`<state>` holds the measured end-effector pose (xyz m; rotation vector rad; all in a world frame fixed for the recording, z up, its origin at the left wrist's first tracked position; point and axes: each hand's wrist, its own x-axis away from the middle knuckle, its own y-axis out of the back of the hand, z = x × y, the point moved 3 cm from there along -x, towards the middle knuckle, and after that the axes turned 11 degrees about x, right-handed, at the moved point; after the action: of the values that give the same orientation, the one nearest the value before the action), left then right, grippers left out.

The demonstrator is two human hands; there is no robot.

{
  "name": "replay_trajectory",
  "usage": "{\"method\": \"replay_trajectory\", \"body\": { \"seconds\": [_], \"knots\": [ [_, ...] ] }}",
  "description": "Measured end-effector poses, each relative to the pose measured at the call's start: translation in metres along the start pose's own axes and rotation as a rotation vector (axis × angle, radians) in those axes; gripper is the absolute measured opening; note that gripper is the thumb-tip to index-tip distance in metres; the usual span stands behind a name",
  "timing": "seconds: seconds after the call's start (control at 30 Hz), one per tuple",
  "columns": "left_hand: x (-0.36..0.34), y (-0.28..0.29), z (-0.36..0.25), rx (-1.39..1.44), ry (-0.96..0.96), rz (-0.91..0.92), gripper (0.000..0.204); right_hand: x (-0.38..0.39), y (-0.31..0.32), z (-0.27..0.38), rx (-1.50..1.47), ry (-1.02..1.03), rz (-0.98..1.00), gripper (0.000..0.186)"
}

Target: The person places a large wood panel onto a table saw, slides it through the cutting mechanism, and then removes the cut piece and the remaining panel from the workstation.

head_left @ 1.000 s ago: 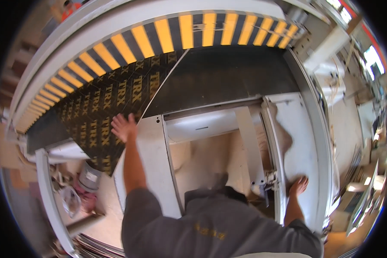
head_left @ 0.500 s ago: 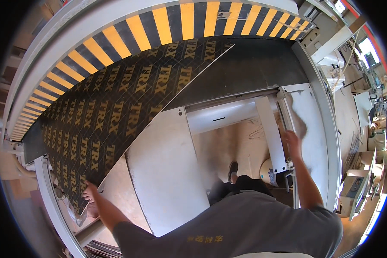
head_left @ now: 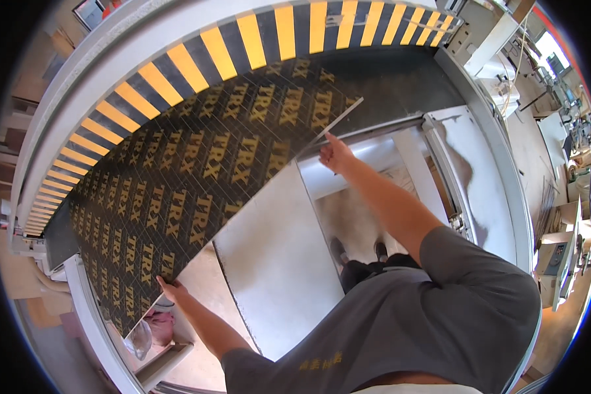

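Observation:
A large dark board (head_left: 184,177), thin and pale along its cut edge, lies slanted under a striped beam and carries rows of yellow lettering. My left hand (head_left: 171,289) grips its near edge towards the left end, thumb on top and the other fingers hidden below. Farther along the same edge, close to the right end, my right hand (head_left: 336,155) is closed at the rim, its fingers curled. Beneath the board are a white metal table plate (head_left: 269,243) and a black bed surface (head_left: 400,88).
A yellow-and-black striped beam (head_left: 249,39) arches across the far side. To the right stand a white plate with a rail (head_left: 469,157) and, beyond the frame, a control box (head_left: 556,257). A pink bundle (head_left: 159,324) sits below the board's left end.
My right hand has left the rail on the right and come over to the board's edge. My left hand has shifted right along the edge, and the board's right end has swung nearer.

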<state>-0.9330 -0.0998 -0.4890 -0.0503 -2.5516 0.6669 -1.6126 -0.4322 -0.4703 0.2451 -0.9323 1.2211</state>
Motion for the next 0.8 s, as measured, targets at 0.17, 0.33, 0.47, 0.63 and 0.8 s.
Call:
{"method": "replay_trajectory", "body": {
  "seconds": [0.17,0.33,0.47,0.63,0.8],
  "knots": [
    [0.035,0.035,-0.012,-0.16,-0.023,0.008,0.041,0.02,-0.045,-0.029,-0.11,-0.02,0.099,0.054],
    [0.053,0.069,-0.027,-0.5,0.033,-0.023,0.056,0.061,0.017,-0.06,-0.046,0.089,-0.186,0.032],
    [0.048,0.085,-0.065,-0.988,0.056,0.073,0.071,0.091,0.076,-0.089,0.002,0.108,-0.114,0.033],
    [0.068,0.063,-0.06,-1.818,-0.925,-0.564,0.094,0.146,0.089,-0.152,-0.127,0.04,-0.047,0.031],
    [0.105,0.022,0.001,-1.827,-0.781,0.295,0.076,0.155,0.122,-0.186,-0.19,0.008,0.027,0.033]
  ]
}}
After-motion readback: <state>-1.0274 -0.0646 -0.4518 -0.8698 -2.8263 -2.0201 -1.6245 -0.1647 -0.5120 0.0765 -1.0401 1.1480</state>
